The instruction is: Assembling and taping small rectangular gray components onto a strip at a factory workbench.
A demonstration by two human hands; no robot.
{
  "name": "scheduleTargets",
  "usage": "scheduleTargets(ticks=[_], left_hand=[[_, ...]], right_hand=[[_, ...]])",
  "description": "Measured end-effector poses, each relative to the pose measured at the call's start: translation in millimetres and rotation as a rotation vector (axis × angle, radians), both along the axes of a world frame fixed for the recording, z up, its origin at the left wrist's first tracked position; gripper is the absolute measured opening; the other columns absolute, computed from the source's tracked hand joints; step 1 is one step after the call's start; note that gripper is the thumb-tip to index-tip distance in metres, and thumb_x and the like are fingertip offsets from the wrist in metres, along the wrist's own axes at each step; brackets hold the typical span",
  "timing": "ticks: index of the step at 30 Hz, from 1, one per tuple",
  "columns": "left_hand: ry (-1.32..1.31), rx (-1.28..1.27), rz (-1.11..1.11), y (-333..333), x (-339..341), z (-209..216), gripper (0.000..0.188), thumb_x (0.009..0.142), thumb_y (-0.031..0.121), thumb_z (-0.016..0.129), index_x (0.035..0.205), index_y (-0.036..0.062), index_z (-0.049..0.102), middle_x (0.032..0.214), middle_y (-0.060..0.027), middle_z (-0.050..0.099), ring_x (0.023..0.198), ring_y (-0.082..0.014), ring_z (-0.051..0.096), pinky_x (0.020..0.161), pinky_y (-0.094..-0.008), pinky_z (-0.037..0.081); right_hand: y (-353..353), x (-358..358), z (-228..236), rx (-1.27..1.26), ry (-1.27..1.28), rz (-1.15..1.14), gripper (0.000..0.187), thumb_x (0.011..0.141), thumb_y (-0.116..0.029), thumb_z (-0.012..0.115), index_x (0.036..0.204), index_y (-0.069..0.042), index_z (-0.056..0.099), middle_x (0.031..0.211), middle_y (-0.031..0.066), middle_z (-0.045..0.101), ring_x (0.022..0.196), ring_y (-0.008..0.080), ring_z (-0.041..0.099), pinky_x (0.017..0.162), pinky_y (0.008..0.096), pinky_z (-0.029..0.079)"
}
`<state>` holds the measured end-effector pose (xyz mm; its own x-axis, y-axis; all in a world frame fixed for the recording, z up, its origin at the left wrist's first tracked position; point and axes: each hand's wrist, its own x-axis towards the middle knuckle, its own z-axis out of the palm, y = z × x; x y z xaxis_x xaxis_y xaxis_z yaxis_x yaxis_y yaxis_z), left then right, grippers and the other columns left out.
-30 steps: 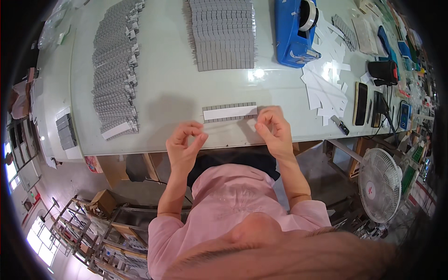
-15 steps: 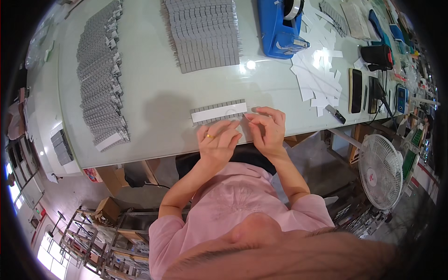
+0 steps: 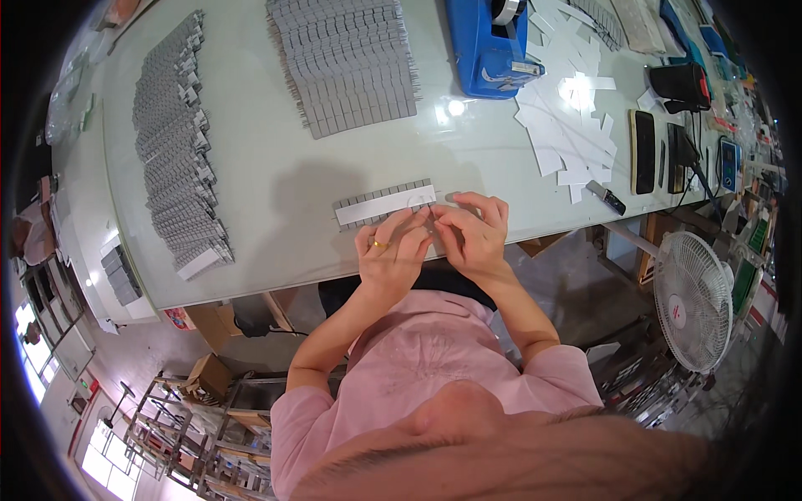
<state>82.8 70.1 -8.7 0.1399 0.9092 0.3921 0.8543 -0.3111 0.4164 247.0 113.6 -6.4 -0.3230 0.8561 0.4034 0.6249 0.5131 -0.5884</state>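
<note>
A short row of grey segments (image 3: 359,223) lies on the table in front of me, a white paper strip (image 3: 376,207) along its middle. My left hand (image 3: 391,256), with a ring on one finger, is at the row's near edge, fingers bent and thumb drawn in. Close beside it, my right hand (image 3: 473,234) has its thumb and index finger pinched by the row's right end. The fingertips of both hands almost meet there. Whatever is between them is too small to make out.
Stacked grey rows (image 3: 351,83) lie at the back, and a long overlapping pile (image 3: 167,142) runs along the left. A blue tape dispenser (image 3: 484,63) stands back right, near loose white paper strips (image 3: 543,138), a cutter knife (image 3: 607,198) and a phone (image 3: 642,152). A fan (image 3: 692,301) stands right.
My right fingertips have come in closer to my left ones at the row's right end. The whole view has shifted slightly; the row lies as before.
</note>
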Motion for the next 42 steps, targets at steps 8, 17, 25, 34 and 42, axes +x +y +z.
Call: scheduleTargets(ticks=[8, 17, 25, 34, 42], left_hand=[[0.003, -0.010, -0.010, 1, 0, 1, 0.023, 0.084, 0.020, 0.076, 0.096, 0.0174, 0.056, 0.112, 0.0053, 0.073, 0.116, -0.0126, 0.058, 0.088, -0.0344, 0.038], [-0.285, -0.092, 0.158, -12, -29, 17, 0.024, 0.074, 0.012, 0.084, 0.085, 0.0171, 0.063, 0.107, 0.0059, 0.075, 0.110, -0.0192, 0.062, 0.095, -0.0376, 0.034], [-0.255, -0.182, 0.450, -1, -66, 16, 0.017, 0.073, 0.015, 0.084, 0.076, 0.0156, 0.067, 0.118, -0.0035, 0.057, 0.118, -0.0307, 0.047, 0.099, -0.0448, 0.032], [-0.238, -0.211, 0.482, -2, -63, 16, 0.016, 0.075, 0.019, 0.083, 0.075, 0.0185, 0.066, 0.124, -0.0027, 0.053, 0.122, -0.0309, 0.041, 0.099, -0.0480, 0.027], [-0.205, -0.219, 0.466, -2, -63, 15, 0.017, 0.075, 0.021, 0.083, 0.076, 0.0193, 0.066, 0.125, -0.0034, 0.052, 0.123, -0.0314, 0.040, 0.101, -0.0479, 0.027]], right_hand=[[1, 1, 0, 0.015, 0.004, 0.005, 0.013, 0.079, -0.011, 0.073, 0.089, -0.014, 0.066, 0.099, -0.0052, 0.074, 0.099, 0.0227, 0.063, 0.086, 0.0386, 0.039], [13, 0, 14, -0.192, 0.242, -0.122, 0.015, 0.077, -0.006, 0.074, 0.087, -0.008, 0.063, 0.104, 0.0046, 0.067, 0.102, 0.0306, 0.054, 0.089, 0.0416, 0.039], [16, -25, 18, -0.244, 0.114, -0.134, 0.014, 0.075, -0.004, 0.076, 0.077, -0.007, 0.063, 0.114, 0.0074, 0.060, 0.114, 0.0308, 0.044, 0.096, 0.0415, 0.038], [16, -28, 14, -0.196, 0.070, -0.152, 0.015, 0.073, -0.005, 0.078, 0.075, -0.008, 0.063, 0.113, 0.0067, 0.060, 0.115, 0.0310, 0.045, 0.094, 0.0415, 0.039], [15, -28, 13, -0.157, 0.020, -0.157, 0.018, 0.073, -0.005, 0.079, 0.078, -0.009, 0.062, 0.116, 0.0070, 0.059, 0.115, 0.0316, 0.045, 0.094, 0.0414, 0.040]])
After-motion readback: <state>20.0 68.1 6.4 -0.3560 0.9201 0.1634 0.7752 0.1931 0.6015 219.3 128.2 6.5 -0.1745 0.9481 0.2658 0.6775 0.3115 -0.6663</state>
